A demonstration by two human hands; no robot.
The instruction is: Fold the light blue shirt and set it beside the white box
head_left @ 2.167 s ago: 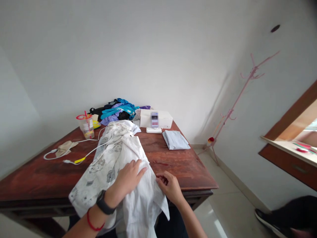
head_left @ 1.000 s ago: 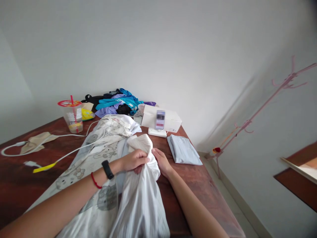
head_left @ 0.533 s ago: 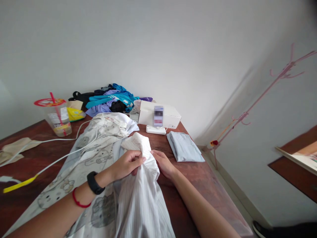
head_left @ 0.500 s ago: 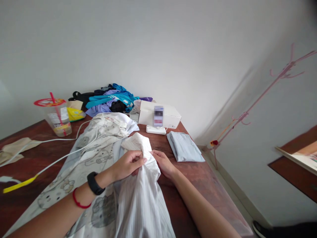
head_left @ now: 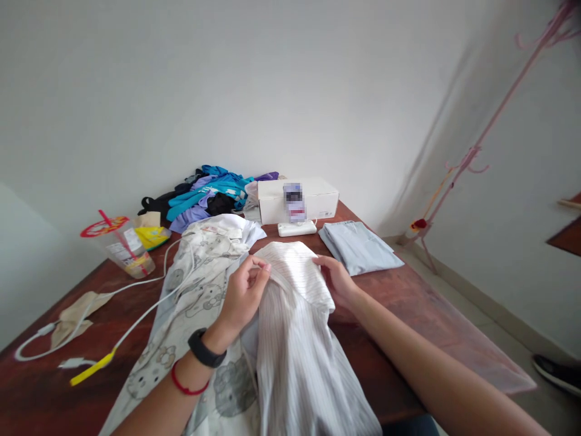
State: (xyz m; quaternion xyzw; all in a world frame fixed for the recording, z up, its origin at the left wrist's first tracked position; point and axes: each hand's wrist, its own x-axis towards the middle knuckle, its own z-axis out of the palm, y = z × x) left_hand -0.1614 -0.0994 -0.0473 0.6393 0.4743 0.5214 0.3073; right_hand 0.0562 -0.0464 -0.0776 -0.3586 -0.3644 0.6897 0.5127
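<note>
A white cloth with thin stripes (head_left: pixel 295 327) hangs toward me over the near side of the wooden table, its top part folded over. My left hand (head_left: pixel 247 287) pinches the fold's left edge between thumb and fingers. On the right edge of the same fold, my right hand (head_left: pixel 333 275) grips the cloth, its fingertips partly behind it. Left of the striped cloth lies a long pale cloth with grey cartoon prints (head_left: pixel 200 303). A folded light blue cloth (head_left: pixel 361 247) rests beyond my right hand.
At the back stand a white box (head_left: pixel 324 197), a phone (head_left: pixel 295 203) and a white device (head_left: pixel 297 228). Heaped clothes (head_left: pixel 213 191) lie back left. A plastic cup (head_left: pixel 131 251) and white cables (head_left: pixel 145 312) are at left. A pink rack (head_left: pixel 490 121) stands right.
The view has turned, shifting the table's things. Both hands have moved farther apart, and the top of the striped cloth is spread wider and flatter between them.
</note>
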